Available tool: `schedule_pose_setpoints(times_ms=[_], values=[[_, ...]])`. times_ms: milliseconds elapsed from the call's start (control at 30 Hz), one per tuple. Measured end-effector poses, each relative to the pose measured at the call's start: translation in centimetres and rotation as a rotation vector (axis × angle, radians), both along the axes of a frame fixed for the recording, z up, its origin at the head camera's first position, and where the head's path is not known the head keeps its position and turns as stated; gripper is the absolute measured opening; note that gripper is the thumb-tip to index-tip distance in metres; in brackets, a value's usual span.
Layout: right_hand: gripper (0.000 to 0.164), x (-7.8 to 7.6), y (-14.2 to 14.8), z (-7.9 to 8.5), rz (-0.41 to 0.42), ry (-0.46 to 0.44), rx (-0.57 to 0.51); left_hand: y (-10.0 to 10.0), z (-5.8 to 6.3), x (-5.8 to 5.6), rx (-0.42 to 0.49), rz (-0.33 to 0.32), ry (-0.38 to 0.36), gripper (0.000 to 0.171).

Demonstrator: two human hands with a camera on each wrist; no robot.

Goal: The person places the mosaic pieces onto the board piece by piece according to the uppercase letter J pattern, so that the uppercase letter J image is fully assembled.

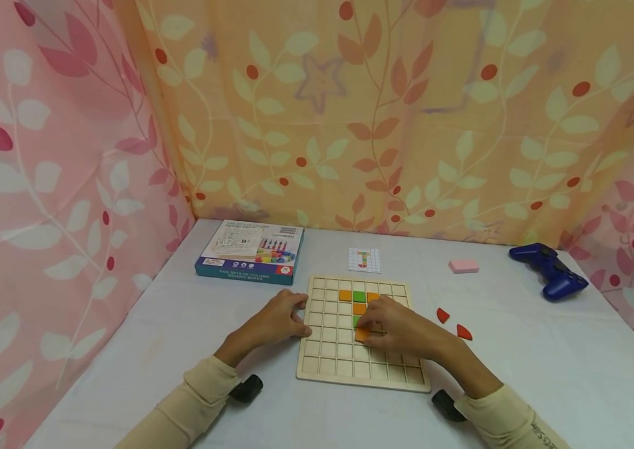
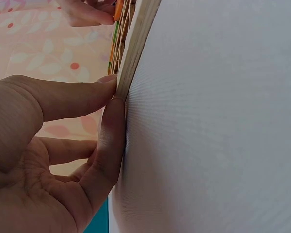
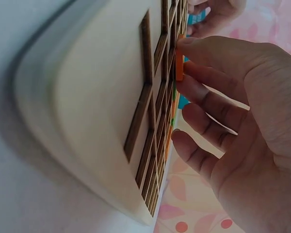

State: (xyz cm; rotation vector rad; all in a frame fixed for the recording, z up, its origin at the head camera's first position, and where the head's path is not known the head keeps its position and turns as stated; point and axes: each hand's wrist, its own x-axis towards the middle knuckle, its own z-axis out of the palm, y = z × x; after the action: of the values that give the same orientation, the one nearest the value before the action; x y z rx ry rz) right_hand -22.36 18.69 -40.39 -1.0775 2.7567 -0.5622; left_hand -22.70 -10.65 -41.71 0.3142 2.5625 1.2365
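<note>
A wooden grid board (image 1: 364,383) lies on the white table. My left hand (image 1: 278,316) holds its left edge; in the left wrist view the thumb (image 2: 77,99) and index finger meet at that edge. Over the board, my right hand (image 1: 406,325) pinches an orange square tile (image 1: 361,335) between thumb and fingers. In the right wrist view the orange tile (image 3: 180,60) stands partly above the grid. Farther up the same column are a green tile (image 1: 356,321), an orange tile (image 1: 359,308) and a green tile (image 1: 359,297), with an orange tile (image 1: 345,295) to its left and another (image 1: 373,297) to its right.
Behind the board lies a pattern card (image 1: 365,260), with a boxed set (image 1: 250,251) at the back left. To the right are two red wedge pieces (image 1: 464,332), a pink block (image 1: 464,267) and a blue game controller (image 1: 549,271). Patterned cloth (image 1: 384,112) encloses the table.
</note>
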Motion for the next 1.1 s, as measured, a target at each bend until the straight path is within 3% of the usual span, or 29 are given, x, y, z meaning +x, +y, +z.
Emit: schedule_pose_setpoints(times_ms=[667, 1100], values=[[0.025, 0.1, 0.9, -0.2, 0.021, -0.013, -0.046, -0.1, -0.1, -0.1, 0.009, -0.016, 0.010, 0.078], [0.033, 0.3, 5.6, 0.5, -0.182, -0.048, -0.106, 0.0, -0.3, -0.2, -0.007, -0.007, 0.006, 0.077]])
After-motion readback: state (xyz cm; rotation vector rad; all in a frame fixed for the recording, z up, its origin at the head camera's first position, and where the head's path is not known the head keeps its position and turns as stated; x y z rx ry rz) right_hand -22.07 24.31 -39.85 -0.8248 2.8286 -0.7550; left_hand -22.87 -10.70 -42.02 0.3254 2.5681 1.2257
